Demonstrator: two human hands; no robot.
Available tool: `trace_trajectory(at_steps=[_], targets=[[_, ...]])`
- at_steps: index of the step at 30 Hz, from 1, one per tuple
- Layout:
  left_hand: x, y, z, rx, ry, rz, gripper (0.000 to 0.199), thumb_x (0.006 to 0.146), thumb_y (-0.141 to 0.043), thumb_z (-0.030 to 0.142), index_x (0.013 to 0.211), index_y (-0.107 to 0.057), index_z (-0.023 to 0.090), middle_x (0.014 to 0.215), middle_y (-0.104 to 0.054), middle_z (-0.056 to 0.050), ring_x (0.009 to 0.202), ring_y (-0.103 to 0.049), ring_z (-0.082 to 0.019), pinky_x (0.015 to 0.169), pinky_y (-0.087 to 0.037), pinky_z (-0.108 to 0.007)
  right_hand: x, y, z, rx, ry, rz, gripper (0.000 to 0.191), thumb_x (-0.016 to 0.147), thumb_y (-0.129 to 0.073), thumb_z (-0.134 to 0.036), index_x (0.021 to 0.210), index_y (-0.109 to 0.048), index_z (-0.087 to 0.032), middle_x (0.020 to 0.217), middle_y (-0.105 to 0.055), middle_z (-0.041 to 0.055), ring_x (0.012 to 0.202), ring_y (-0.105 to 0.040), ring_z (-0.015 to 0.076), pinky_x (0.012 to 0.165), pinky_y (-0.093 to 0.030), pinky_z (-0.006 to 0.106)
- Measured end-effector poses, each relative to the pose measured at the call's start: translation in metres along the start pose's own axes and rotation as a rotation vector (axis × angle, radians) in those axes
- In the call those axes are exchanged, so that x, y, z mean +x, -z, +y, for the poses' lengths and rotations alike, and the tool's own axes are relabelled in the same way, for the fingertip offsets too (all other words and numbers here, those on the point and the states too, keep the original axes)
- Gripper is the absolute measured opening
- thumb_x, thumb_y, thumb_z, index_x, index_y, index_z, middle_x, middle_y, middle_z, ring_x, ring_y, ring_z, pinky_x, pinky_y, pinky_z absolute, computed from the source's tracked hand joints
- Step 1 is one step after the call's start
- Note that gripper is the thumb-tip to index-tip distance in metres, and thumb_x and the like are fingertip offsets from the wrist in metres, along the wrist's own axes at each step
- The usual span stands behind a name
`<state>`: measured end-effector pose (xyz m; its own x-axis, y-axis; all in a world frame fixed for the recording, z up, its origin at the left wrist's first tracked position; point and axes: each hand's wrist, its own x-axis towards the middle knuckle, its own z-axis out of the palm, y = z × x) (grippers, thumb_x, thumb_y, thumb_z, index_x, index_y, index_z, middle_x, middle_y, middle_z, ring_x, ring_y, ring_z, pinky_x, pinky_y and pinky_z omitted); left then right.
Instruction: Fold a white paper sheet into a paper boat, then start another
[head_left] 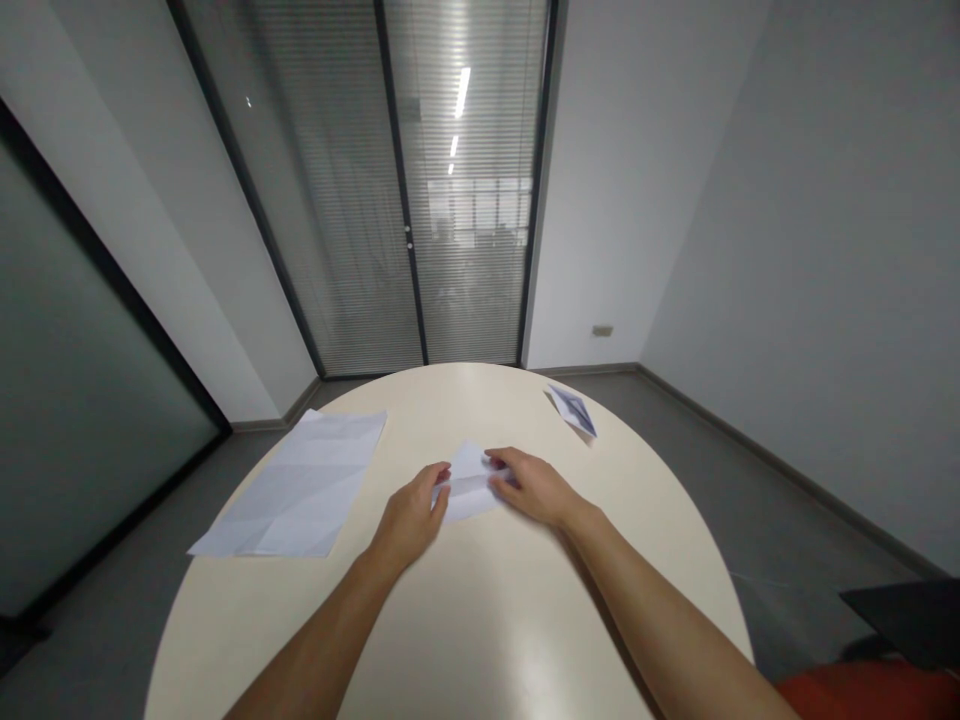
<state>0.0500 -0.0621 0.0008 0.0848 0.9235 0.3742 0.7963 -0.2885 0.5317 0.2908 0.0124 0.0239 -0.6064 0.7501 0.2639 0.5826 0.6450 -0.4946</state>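
A small folded sheet of white paper (466, 486) lies on the table between my hands, its pointed top facing away from me. My left hand (414, 512) holds its left edge, thumb and fingers closed on the paper. On the opposite side, my right hand (534, 484) grips the right edge in the same way, fingers curled around it. Parts of both edges are hidden by the fingers. A crease runs across the sheet's middle.
The round cream table (480, 620) carries a large creased paper sheet (315, 485) at left and a folded paper piece (574, 411) near its far right edge. A red and black chair (877, 690) stands at lower right. Glass doors (420, 200) rise beyond the table.
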Motion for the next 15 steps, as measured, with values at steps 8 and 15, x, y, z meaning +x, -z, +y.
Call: trace_trajectory(at_steps=[8,15], targets=[[0.0004,-0.0024,-0.0031,0.069,-0.053,-0.002,0.039,0.094,-0.045,0.011,0.13,-0.053,0.022,0.129,-0.064,-0.007,0.118,-0.064,-0.023,0.102,-0.052,-0.039,0.002,-0.0056,0.0015,-0.015,-0.001,0.048,0.045,0.094,-0.055,-0.025,0.138,-0.053,-0.018,0.134,-0.064,0.0116,0.119,-0.063,0.0252,0.102,-0.048,0.038],[0.0013,-0.0024,-0.0024,0.071,-0.085,-0.026,0.044,0.09,-0.046,0.004,0.13,-0.055,0.019,0.13,-0.062,-0.008,0.121,-0.06,-0.023,0.107,-0.049,-0.042,0.0058,-0.01,0.0029,-0.067,0.092,0.067,0.042,0.093,-0.055,-0.02,0.135,-0.056,-0.017,0.133,-0.063,0.0125,0.121,-0.061,0.0238,0.106,-0.046,0.038]])
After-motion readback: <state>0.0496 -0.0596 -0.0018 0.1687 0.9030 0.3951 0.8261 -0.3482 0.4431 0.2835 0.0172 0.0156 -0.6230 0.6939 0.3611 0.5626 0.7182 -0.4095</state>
